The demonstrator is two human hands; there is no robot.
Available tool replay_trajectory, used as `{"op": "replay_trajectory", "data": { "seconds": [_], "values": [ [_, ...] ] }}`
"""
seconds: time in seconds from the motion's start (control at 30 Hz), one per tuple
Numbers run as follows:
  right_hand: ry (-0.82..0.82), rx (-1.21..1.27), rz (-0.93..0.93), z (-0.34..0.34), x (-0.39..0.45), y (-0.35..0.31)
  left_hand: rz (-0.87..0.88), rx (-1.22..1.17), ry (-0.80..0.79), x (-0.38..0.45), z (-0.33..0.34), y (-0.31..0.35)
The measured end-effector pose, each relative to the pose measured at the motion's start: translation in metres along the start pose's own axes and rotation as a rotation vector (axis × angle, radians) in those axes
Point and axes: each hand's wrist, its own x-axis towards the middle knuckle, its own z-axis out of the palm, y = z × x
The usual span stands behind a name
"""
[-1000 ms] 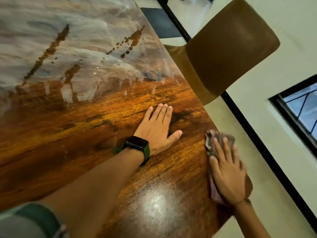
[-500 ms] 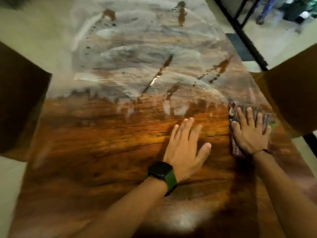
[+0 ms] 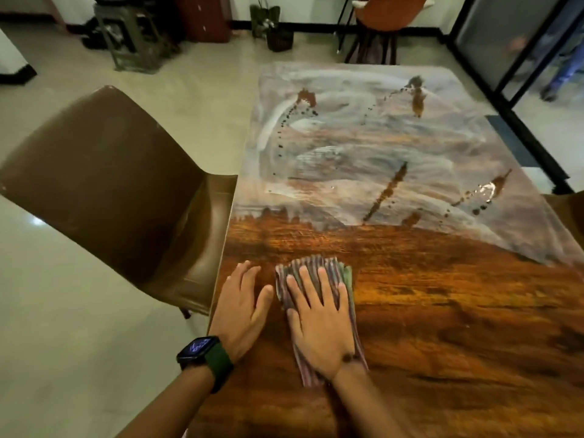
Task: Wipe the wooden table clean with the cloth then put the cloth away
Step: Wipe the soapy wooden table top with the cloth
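Right hand (image 3: 319, 324) flat with fingers spread, pressing the striped cloth (image 3: 343, 273) onto the near part of the wooden table (image 3: 442, 311); left hand (image 3: 243, 308) relaxed, resting flat just beside it, holding nothing. Judged partway: near band bare and glossy, far half under a whitish film (image 3: 347, 147) with brown drips (image 3: 384, 194). Cloth not yet stowed. No containers on the table.

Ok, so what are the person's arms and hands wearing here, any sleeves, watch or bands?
Both forearms are bare, with no sleeves in view. The left hand has a smartwatch at the wrist: a dark rectangular face with a lit screen on a green strap. The right hand has only a thin dark band at the wrist. No gloves or rings show.
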Motion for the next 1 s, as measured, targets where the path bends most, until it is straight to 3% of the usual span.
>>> {"op": "replay_trajectory", "data": {
  "seconds": [0.13, 0.23, 0.33, 0.47, 0.6, 0.7, 0.8, 1.0],
  "values": [
    [0.026, -0.026, 0.023, 0.025, -0.046, -0.033, 0.089, -0.105, -0.077, 0.029, -0.006, -0.025],
    [0.033, -0.058, 0.086, 0.025, -0.043, -0.051, 0.160, -0.320, -0.154, 0.047, -0.011, -0.039],
    [0.018, -0.074, 0.094, 0.018, 0.011, -0.069, 0.185, -0.507, -0.241, 0.058, -0.018, -0.053],
    [-0.046, -0.106, 0.169, 0.006, 0.131, -0.084, 0.271, -0.546, -0.260, 0.083, -0.034, -0.070],
    [-0.068, -0.009, 0.242, -0.007, 0.235, -0.087, 0.202, -0.598, -0.303, 0.118, -0.060, -0.087],
    [-0.078, 0.018, 0.296, -0.012, 0.265, -0.088, 0.188, -0.575, -0.330, 0.137, -0.074, -0.091],
    [-0.086, -0.019, 0.303, -0.004, 0.234, -0.098, 0.187, -0.610, -0.312, 0.150, -0.089, -0.090],
    [-0.021, -0.033, 0.359, 0.022, 0.087, -0.154, 0.097, -0.692, -0.336, 0.183, -0.102, -0.085]
  ]
}}
